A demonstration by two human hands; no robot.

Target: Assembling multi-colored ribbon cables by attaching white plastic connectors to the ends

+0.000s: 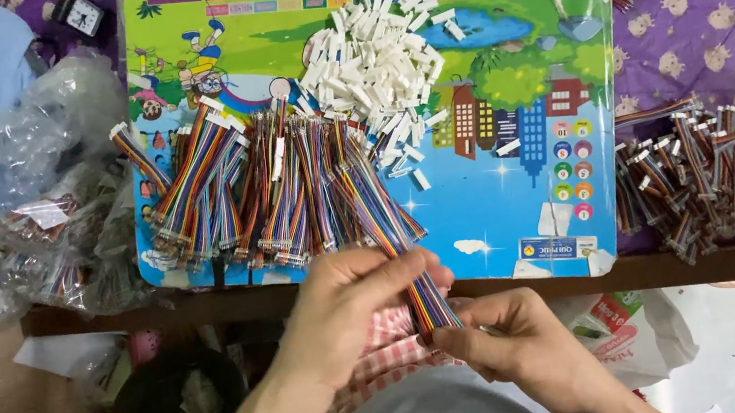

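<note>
Ribbon cable (both hands) past board edge

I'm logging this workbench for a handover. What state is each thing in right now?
Left hand: closed around a rainbow ribbon cable.
Right hand: pinching the same cable's lower end.
Rainbow ribbon cable: held, stretched between both hands.
Ribbon cable bundles: lying fanned out on the board.
White connector housings: loose heap.
Colourful board: flat on the table.
Cables with connectors: piled right of the board.
Clear plastic bags: crumpled, holding cables.
</note>
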